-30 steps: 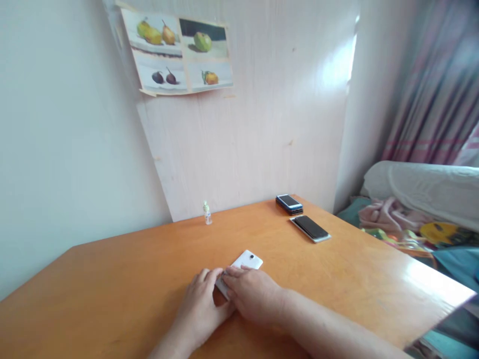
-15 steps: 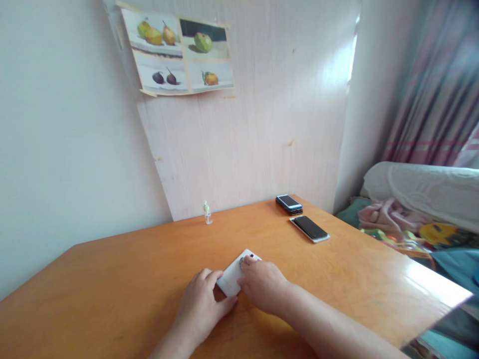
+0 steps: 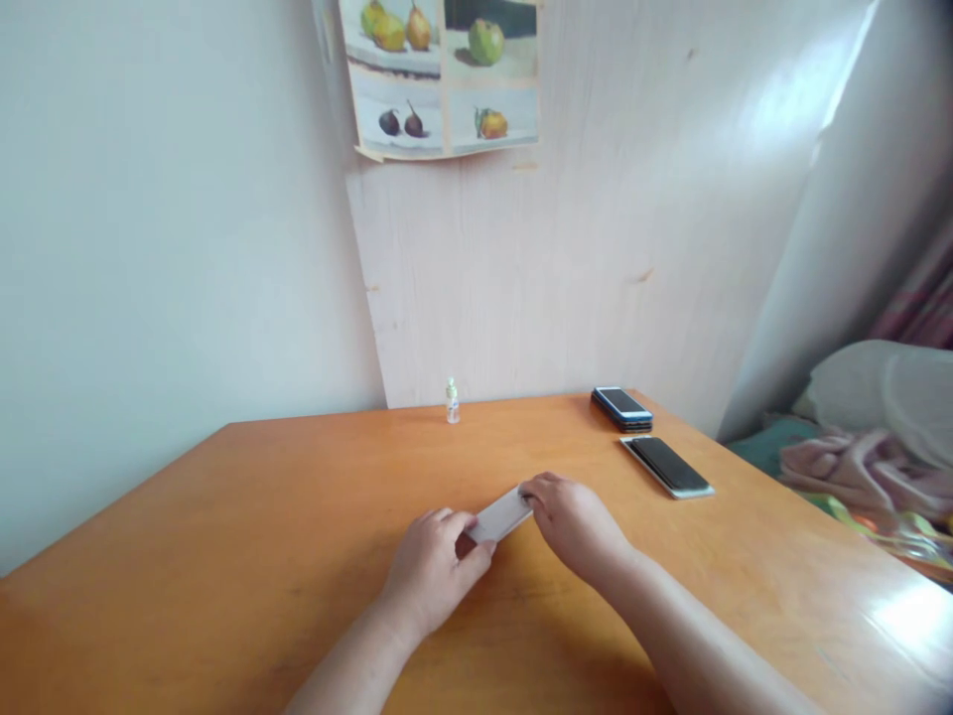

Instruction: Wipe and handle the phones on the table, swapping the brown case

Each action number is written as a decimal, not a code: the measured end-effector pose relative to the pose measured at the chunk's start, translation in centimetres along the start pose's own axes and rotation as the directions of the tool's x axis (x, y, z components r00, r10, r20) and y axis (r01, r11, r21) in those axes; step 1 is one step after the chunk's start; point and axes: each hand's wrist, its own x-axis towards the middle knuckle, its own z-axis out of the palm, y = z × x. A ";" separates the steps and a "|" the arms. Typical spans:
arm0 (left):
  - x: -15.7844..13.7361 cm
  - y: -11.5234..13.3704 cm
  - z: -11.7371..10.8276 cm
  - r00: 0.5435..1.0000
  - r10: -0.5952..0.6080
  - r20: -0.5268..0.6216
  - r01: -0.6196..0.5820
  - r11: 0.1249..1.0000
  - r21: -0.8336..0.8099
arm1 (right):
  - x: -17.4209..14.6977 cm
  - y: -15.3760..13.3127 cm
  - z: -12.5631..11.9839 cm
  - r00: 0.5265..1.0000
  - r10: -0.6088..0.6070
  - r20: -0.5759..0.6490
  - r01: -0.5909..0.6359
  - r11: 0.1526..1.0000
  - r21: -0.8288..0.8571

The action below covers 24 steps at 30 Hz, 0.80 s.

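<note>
— Your right hand [image 3: 577, 524] has shifted from the back of the white phone [image 3: 497, 518] to its far end, and your view has swung left. What shape is the phone?
— You have a thin, smooth, flat rectangle, pale against the glossy orange-brown tabletop [image 3: 245, 536].
— Where does it sit in your grip?
— Slantwise, between your two hands. Your left hand [image 3: 433, 564] is clamped on its near end, thumb and fingers at opposite edges. Your right fingers curl over the far end; I can't tell whether they close on it.
— Can you read anything?
— Only small blue marks on the clear bottle [image 3: 453, 405], too tiny to make out. To your right stand a neat phone stack [image 3: 622, 407] and, nearer, a dark phone [image 3: 670, 465] on a pale slab [image 3: 691, 494].
</note>
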 end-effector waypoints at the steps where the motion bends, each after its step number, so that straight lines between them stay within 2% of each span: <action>1: 0.0 0.2 -0.1 1.000 0.015 -0.005 -0.015 1.000 -0.012 | 0.0 0.1 0.0 0.999 -0.005 -0.044 0.007 0.999 0.032; 5: -0.2 0.6 -0.2 0.998 0.070 -0.008 -0.070 0.997 -0.030 | 0.5 1.0 -0.3 0.978 0.043 -0.205 -0.001 0.980 0.198; 8: -0.1 0.6 -0.2 0.998 0.067 -0.014 -0.067 0.998 -0.006 | 0.8 1.5 -0.6 0.938 0.115 -0.326 0.003 0.941 0.339; 11: -0.1 0.5 -0.1 0.998 0.058 -0.014 -0.058 0.998 -0.002 | 0.8 1.6 -0.9 0.907 0.172 -0.384 0.002 0.911 0.411; 13: -0.1 0.5 -0.1 0.998 0.057 -0.014 -0.057 0.998 -0.002 | 0.7 1.5 -0.8 0.922 0.170 -0.347 -0.016 0.913 0.407; 18: -0.1 0.5 -0.1 0.998 0.057 -0.015 -0.057 0.998 0.007 | 0.3 0.6 -0.1 0.983 0.081 -0.163 -0.026 0.948 0.317; 21: -0.1 0.4 0.0 0.998 0.060 -0.019 -0.059 0.998 0.024 | 0.3 0.5 -0.1 0.990 0.023 -0.140 0.024 0.945 0.326; 24: -0.1 0.3 0.2 0.998 0.067 -0.010 -0.066 0.997 0.039 | 0.7 1.3 -0.4 0.983 0.090 -0.161 -0.037 0.952 0.303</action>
